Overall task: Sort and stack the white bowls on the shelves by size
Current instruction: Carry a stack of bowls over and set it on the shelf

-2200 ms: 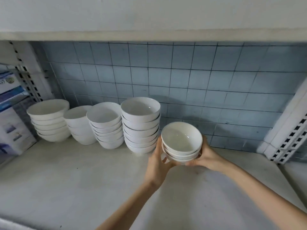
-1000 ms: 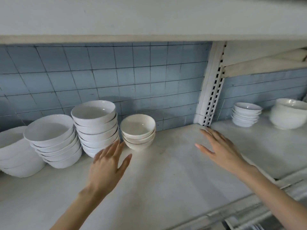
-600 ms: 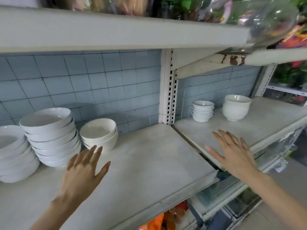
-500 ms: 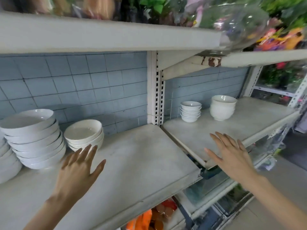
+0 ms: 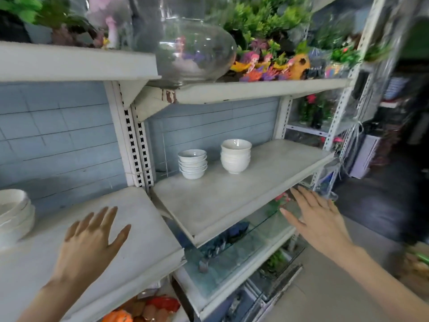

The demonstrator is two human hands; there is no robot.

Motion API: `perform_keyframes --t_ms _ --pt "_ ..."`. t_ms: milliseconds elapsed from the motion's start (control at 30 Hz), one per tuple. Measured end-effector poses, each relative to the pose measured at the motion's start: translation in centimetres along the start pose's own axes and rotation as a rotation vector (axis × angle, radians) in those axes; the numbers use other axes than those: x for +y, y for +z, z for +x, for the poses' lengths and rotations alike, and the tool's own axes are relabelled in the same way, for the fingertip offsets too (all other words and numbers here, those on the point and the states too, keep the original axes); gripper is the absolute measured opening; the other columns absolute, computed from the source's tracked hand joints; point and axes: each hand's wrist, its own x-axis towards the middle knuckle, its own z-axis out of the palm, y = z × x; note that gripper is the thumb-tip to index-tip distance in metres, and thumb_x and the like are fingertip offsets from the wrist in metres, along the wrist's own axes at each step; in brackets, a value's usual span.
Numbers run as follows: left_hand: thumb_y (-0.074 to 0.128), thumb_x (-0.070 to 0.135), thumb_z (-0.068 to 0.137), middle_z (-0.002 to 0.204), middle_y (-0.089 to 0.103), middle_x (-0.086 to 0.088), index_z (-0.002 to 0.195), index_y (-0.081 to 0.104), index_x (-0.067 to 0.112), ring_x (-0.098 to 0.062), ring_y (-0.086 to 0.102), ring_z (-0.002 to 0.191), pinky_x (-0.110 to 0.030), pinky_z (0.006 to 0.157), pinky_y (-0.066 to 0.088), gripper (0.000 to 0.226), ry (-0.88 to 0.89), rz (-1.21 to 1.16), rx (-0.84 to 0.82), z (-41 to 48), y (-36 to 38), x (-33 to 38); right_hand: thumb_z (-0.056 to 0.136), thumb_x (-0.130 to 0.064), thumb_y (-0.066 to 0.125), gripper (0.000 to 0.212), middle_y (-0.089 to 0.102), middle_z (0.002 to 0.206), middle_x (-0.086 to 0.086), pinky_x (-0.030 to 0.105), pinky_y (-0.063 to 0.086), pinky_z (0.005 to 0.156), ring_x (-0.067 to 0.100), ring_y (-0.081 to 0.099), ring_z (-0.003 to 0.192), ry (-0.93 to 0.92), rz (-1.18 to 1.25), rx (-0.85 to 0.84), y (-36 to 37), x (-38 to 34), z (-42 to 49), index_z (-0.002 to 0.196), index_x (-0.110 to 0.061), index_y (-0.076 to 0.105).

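Two stacks of white bowls stand at the back of the right shelf (image 5: 232, 201): a stack of small shallow bowls (image 5: 192, 163) and, to its right, a stack of taller bowls (image 5: 235, 155). A stack of wide bowls (image 5: 14, 217) is cut off at the left edge, on the left shelf (image 5: 139, 228). My left hand (image 5: 90, 238) hovers over the left shelf, fingers spread, holding nothing. My right hand (image 5: 318, 217) is in the air off the right shelf's front edge, fingers straight and empty.
A slotted white upright (image 5: 134, 145) divides the two shelves. The shelf above carries a glass fishbowl (image 5: 192, 52) and plastic plants and ornaments (image 5: 274, 66). Glass tanks (image 5: 232, 252) sit below the right shelf. An aisle floor lies to the right.
Both hands let go of the small bowl stack on the left shelf and opened. The view swung right, bringing the right shelf's two stacks to the centre; both hands moved right with it.
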Motion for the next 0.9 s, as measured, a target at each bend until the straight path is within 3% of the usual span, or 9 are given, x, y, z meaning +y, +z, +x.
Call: perform_keyframes --t_ms 100,167,233,333,433,533,733,800,900 --pt "0.028 0.061 0.084 0.119 0.065 -0.018 0.122 0.062 0.005 -0.043 0.062 0.105 -0.058 0.088 0.047 0.076 0.027 -0.012 -0.009 2.5 1.1 2.7 0.085 -0.071 -0.002 0.091 0.048 0.142 0.008 0.051 0.038 0.103 0.028 0.047 0.129 0.049 -0.014 -0.018 0.7 2.6 1.6 0.137 -0.015 0.047" --pt "0.026 0.063 0.084 0.121 0.065 -0.017 0.123 0.062 0.006 -0.042 0.062 0.107 -0.058 0.091 0.046 0.078 0.05 -0.006 -0.025 4.9 2.3 4.4 0.088 -0.068 0.001 0.087 0.054 0.136 0.011 0.053 0.043 0.097 0.03 0.052 0.124 0.09 -0.028 -0.036 1.4 4.1 3.2 0.133 -0.013 0.052" --pt "0.025 0.064 0.083 0.121 0.064 -0.017 0.122 0.063 0.006 -0.041 0.062 0.107 -0.058 0.091 0.046 0.079 0.08 -0.001 -0.044 7.5 3.6 6.1 0.083 -0.071 -0.006 0.092 0.044 0.144 0.009 0.052 0.037 0.103 0.029 0.043 0.132 0.103 -0.053 -0.033 2.1 5.3 5.0 0.141 -0.016 0.041" --pt "0.026 0.066 0.083 0.119 0.066 -0.015 0.121 0.064 0.007 -0.039 0.063 0.107 -0.056 0.091 0.048 0.079 0.111 0.008 -0.073 11.3 5.5 8.6 0.064 -0.075 -0.026 0.107 0.014 0.158 0.002 0.047 0.017 0.114 0.022 0.016 0.145 0.098 -0.071 -0.058 3.6 7.3 8.3 0.15 -0.024 0.01" --pt "0.019 0.069 0.087 0.111 0.069 -0.014 0.115 0.066 0.007 -0.036 0.067 0.097 -0.053 0.082 0.053 0.083 0.134 0.006 -0.098 14.3 6.8 11.1 0.053 -0.076 -0.039 0.12 0.011 0.159 -0.001 0.047 0.015 0.116 0.02 0.012 0.145 0.105 -0.077 -0.075 5.0 8.4 11.8 0.151 -0.025 0.008" --pt "0.017 0.068 0.088 0.107 0.07 -0.014 0.111 0.068 0.007 -0.036 0.069 0.091 -0.051 0.074 0.056 0.083 0.154 0.01 -0.107 17.0 8.1 13.4 0.051 -0.075 -0.04 0.119 0.006 0.159 -0.002 0.045 0.011 0.117 0.019 0.009 0.146 0.091 -0.041 -0.077 6.1 8.8 15.0 0.15 -0.026 0.004" --pt "0.033 0.059 0.081 0.103 0.071 -0.019 0.11 0.069 0.002 -0.04 0.068 0.086 -0.053 0.074 0.055 0.073 0.124 0.072 -0.157 20.7 10.1 17.4 0.09 -0.067 0.005 0.073 0.005 0.159 -0.001 0.044 0.01 0.117 0.02 0.007 0.146 0.048 0.003 -0.123 8.8 10.1 20.0 0.15 -0.027 0.001" --pt "0.034 0.058 0.081 0.101 0.071 -0.02 0.107 0.07 0.001 -0.041 0.069 0.084 -0.054 0.072 0.055 0.072 0.092 0.074 -0.154 21.3 10.2 18.6 0.093 -0.063 0.017 0.07 0.002 0.159 -0.002 0.044 0.009 0.116 0.019 0.005 0.146 0.031 0.02 -0.139 9.7 10.9 21.9 0.15 -0.027 -0.001" --pt "0.032 0.06 0.082 0.106 0.071 -0.019 0.109 0.07 0.004 -0.039 0.069 0.089 -0.052 0.076 0.054 0.073 0.049 0.108 -0.149 21.9 10.6 20.5 0.092 -0.063 0.018 0.071 -0.001 0.159 -0.003 0.045 0.008 0.117 0.018 0.003 0.146 -0.021 0.059 -0.168 11.3 12.5 25.1 0.15 -0.027 -0.003"
